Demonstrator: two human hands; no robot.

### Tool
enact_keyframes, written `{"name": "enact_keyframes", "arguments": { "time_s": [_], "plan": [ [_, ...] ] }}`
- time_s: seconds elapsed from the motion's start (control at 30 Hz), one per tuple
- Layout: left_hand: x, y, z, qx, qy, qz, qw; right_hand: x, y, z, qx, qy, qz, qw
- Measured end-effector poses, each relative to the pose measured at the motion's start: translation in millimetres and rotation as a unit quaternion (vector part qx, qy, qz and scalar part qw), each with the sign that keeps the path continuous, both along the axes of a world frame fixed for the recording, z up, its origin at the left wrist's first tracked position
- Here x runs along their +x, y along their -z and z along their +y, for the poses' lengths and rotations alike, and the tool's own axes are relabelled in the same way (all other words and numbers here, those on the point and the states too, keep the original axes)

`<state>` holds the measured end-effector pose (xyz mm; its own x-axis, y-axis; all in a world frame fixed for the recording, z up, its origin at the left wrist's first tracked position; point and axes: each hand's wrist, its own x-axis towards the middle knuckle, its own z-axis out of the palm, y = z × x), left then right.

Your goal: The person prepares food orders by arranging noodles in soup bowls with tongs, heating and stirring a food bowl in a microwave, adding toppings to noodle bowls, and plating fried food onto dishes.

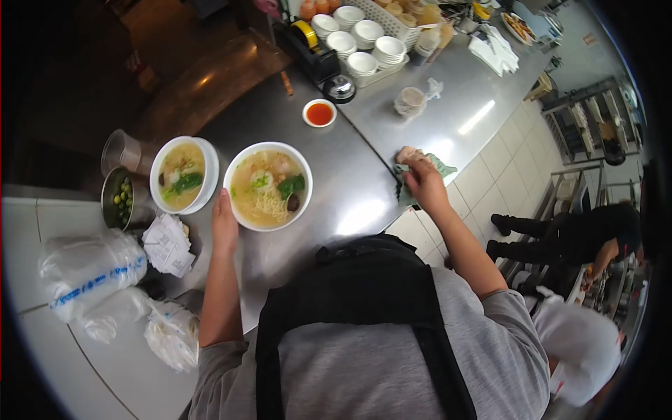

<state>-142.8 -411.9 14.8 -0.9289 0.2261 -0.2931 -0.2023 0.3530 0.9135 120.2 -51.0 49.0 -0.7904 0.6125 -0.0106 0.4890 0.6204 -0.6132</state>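
On steel surface (322, 182), noodle bowl (269, 185) — left hand (224, 224) at its side, fingers together, grip unclear. Right hand (425, 183) over green cloth (442, 166) at edge, fingers bent, cannot tell if clamped. Second bowl (183, 175) beside first; farther, sauce dish (320, 113), bell (339, 89) — then stacked dishes (366, 35).

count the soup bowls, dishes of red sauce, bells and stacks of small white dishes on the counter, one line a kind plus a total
soup bowls: 2
dish of red sauce: 1
bell: 1
stacks of small white dishes: 6
total: 10
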Motion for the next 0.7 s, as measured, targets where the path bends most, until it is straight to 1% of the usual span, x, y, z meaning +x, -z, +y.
{"name": "enact_keyframes", "arguments": {
  "time_s": [0.03,0.07,0.13,0.17,0.2,0.23,0.3,0.33,0.4,0.47,0.53,0.7],
  "plan": [
    [1.6,6.0,-8.8,0.046,-0.006,-0.064,0.997,-5.9,-10.9,-5.8,0.098,-0.004,-0.04,0.994],
    [10.8,-6.1,-9.5,0.043,-0.016,-0.063,0.997,-11.4,-22.1,-10.8,0.195,-0.008,-0.076,0.978],
    [38.9,-27.9,0.2,0.121,-0.062,-0.128,0.982,-12.1,-3.9,-2.3,0.302,0.002,-0.135,0.944],
    [50.5,-29.0,1.6,0.12,-0.07,-0.126,0.982,-16.0,6.8,1.1,0.263,0.02,-0.16,0.951],
    [62.8,-29.9,1.8,0.152,-0.087,-0.144,0.974,-20.5,17.2,3.9,0.225,0.039,-0.186,0.956],
    [73.2,-31.0,4.4,0.183,-0.102,-0.161,0.964,-24.2,27.4,6.7,0.226,0.034,-0.183,0.956],
    [90.9,-32.3,15.6,0.208,-0.128,-0.168,0.955,-28.3,40.5,11.2,0.223,0.001,-0.13,0.966],
    [96.9,-33.0,19.7,0.231,-0.149,-0.176,0.945,-32.1,37.9,7.8,0.224,-0.001,-0.129,0.966],
    [97.5,-28.3,25.3,0.248,-0.157,-0.167,0.941,-47.1,31.1,-9.8,0.233,-0.055,-0.142,0.961],
    [94.1,-21.1,32.2,0.287,-0.184,-0.171,0.925,-59.5,29.2,-24.9,0.251,-0.088,-0.159,0.951],
    [87.8,-21.6,42.1,0.298,-0.186,-0.159,0.923,-78.8,44.0,-36.8,0.288,-0.154,-0.156,0.932],
    [69.7,-28.7,62.4,0.306,-0.205,-0.145,0.918,-125.2,46.9,-39.6,0.27,-0.192,-0.12,0.936]
  ]
}}
